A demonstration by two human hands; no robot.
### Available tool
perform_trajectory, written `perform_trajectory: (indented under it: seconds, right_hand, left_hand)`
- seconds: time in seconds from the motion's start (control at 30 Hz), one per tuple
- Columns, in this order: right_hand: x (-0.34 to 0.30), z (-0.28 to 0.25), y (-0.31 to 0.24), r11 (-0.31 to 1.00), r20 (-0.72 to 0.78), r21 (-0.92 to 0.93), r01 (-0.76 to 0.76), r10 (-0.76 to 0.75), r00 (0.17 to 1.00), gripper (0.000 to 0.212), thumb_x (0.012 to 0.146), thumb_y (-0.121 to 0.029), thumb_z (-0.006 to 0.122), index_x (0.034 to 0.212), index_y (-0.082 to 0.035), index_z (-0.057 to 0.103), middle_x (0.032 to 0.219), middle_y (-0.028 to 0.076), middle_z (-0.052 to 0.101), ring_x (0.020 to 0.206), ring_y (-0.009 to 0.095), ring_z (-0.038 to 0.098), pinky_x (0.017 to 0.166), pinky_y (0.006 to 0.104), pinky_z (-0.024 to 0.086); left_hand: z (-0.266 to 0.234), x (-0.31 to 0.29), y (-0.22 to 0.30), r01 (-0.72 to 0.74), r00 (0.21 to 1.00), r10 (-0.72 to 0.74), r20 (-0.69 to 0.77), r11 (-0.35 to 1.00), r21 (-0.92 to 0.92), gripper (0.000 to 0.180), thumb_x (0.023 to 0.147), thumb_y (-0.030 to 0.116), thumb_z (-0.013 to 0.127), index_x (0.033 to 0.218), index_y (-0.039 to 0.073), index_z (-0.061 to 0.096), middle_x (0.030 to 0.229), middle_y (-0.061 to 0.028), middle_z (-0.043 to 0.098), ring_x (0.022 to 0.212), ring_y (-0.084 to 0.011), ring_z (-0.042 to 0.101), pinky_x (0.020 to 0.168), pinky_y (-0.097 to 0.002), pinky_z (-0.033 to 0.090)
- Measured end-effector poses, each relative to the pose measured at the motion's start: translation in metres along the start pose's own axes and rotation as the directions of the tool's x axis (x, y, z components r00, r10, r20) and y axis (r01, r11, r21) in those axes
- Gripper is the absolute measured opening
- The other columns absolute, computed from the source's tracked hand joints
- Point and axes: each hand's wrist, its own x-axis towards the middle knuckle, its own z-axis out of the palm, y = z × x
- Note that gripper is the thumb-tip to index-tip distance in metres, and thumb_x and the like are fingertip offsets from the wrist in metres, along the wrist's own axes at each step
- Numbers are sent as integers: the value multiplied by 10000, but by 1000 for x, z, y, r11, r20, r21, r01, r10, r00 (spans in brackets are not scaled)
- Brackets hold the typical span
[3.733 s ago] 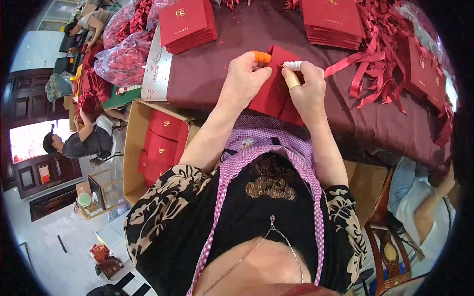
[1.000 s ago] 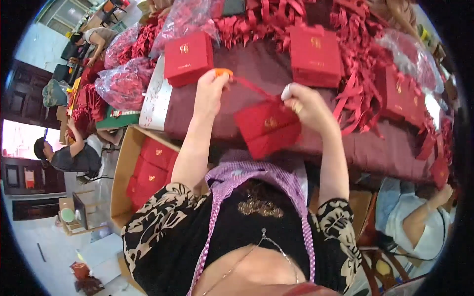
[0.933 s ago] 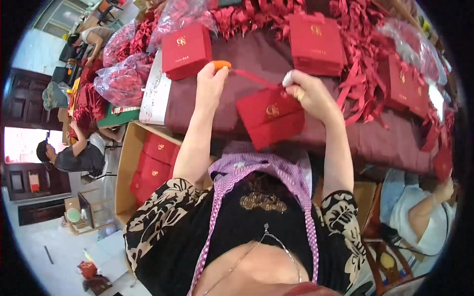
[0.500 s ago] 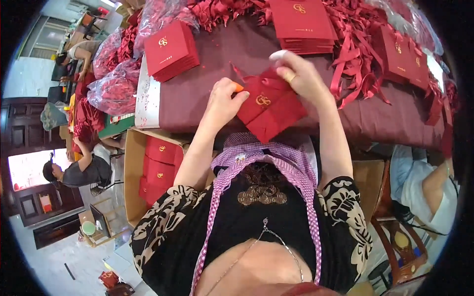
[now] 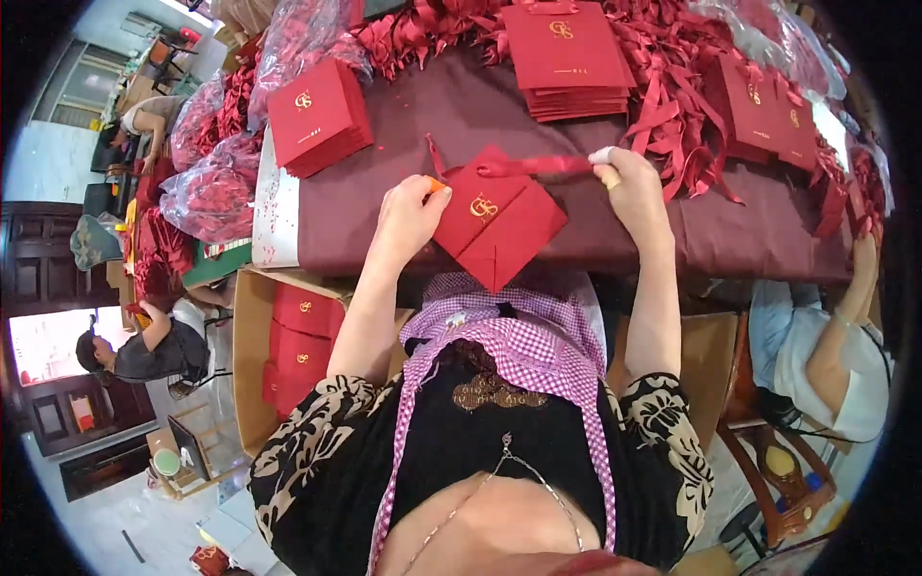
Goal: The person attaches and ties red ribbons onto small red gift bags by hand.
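Note:
A red paper gift bag [image 5: 514, 230] with a gold emblem lies tilted at the table's front edge, one corner toward me. My left hand [image 5: 408, 216] is closed on its left side, with something orange at a fingertip. From the bag's top a red ribbon [image 5: 549, 167] runs out to the right. Its far end is pinched in my right hand [image 5: 637, 197], which has white and yellowish coverings on its fingertips. Another short length of ribbon [image 5: 434, 154] sticks up beyond the left hand.
Red bag stacks [image 5: 317, 120] [image 5: 567, 58] stand on the dark tablecloth [image 5: 432, 106]. Loose ribbons [image 5: 677, 134] heap at the back right. A cardboard box [image 5: 252, 384] of red bags sits below left. Other people [image 5: 178, 336] [image 5: 816, 355] are at both sides.
My right hand has moved right, away from the bag, drawing the ribbon out taut. The left hand still grips the bag, which has shifted slightly left in the view.

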Motion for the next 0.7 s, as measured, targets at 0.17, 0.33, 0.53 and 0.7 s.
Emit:
perform_trajectory:
  seconds: [0.17,0.33,0.53,0.7]
  right_hand:
    - [7,-31,-33,430,387,670,-605,492,780,170,897,-102,615,1053,-48,657,725,36,639,602,127,566,570,244,439]
    - [-4,-21,-17,-161,334,935,-315,112,936,252,902,-115,613,1116,17,615,934,112,643,772,166,590,705,301,483]
    - [-10,-12,-35,124,285,945,-304,150,947,272,862,-41,655,1127,5,620,1017,134,667,909,206,653,817,322,530]
    - [-7,15,-65,987,-77,129,93,-84,993,190,733,-86,738,919,-93,695,1037,69,624,1012,255,585,867,381,448]
  left_hand:
    - [-8,5,12,177,983,-173,57,982,-69,235,851,205,629,876,-27,655,728,-227,627,710,-352,650,637,-402,483]
    - [2,14,9,148,989,-144,37,980,-133,244,852,219,623,886,-20,661,738,-228,629,726,-340,656,650,-399,484]
    - [0,15,10,128,988,-99,121,956,-263,251,857,141,595,1014,-47,654,791,-167,675,747,-162,633,678,-320,481]
    - [-6,6,15,286,946,-111,304,726,-625,290,849,45,585,1117,-61,614,906,-45,654,806,-88,585,725,-242,467]
